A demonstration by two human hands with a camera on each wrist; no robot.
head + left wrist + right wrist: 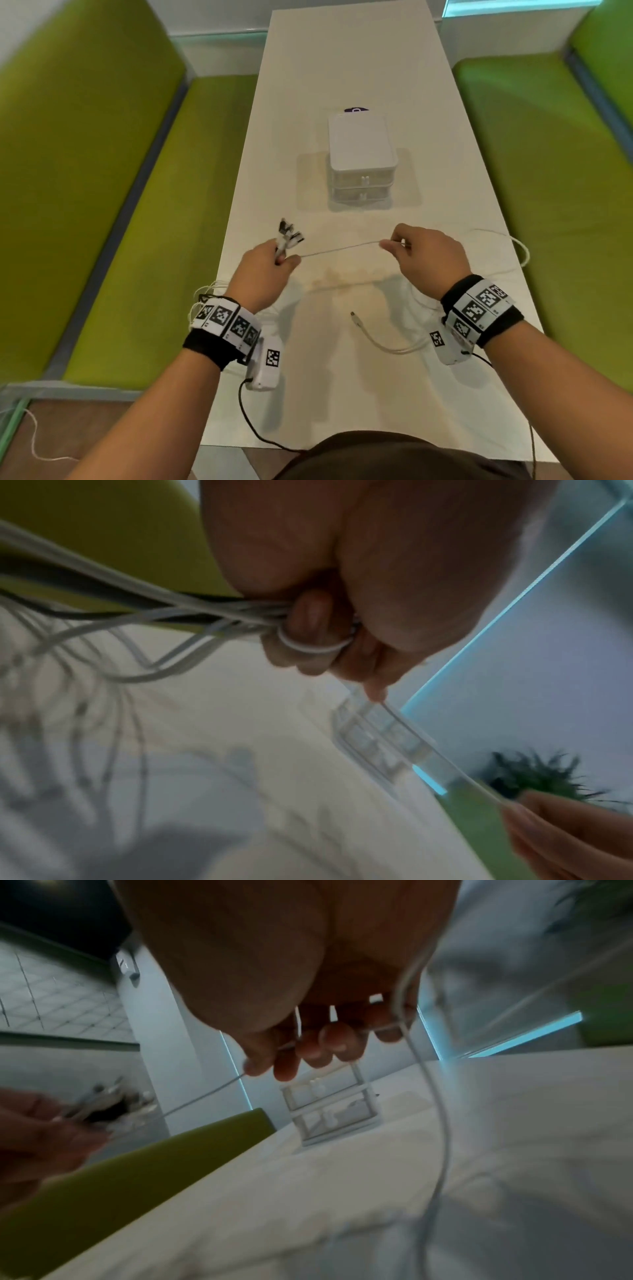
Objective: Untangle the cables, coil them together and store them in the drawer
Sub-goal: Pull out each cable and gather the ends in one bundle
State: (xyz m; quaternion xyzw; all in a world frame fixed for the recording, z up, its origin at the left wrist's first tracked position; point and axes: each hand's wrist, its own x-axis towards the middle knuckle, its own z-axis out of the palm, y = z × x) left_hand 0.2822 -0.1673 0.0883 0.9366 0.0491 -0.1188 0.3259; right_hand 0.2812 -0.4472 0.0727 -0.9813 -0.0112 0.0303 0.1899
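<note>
My left hand [274,260] grips a bundle of white and black cables [192,610]; their plug ends [289,233] fan out above the fist, and loops hang below my left wrist. One white cable [342,247] runs taut from that fist to my right hand [407,243], which pinches it between thumb and fingers [287,1058]. Past my right hand the same cable curves over the table's right edge [520,250]. A loose white cable end [373,335] lies on the table near me. The small white drawer unit [363,161] stands mid-table with both drawers closed.
The long white table [342,51] runs away from me between green benches [137,205] on the left and right [548,171]. A dark object [356,110] peeks out behind the drawer unit. A thin white cord [34,442] lies on the floor at the left.
</note>
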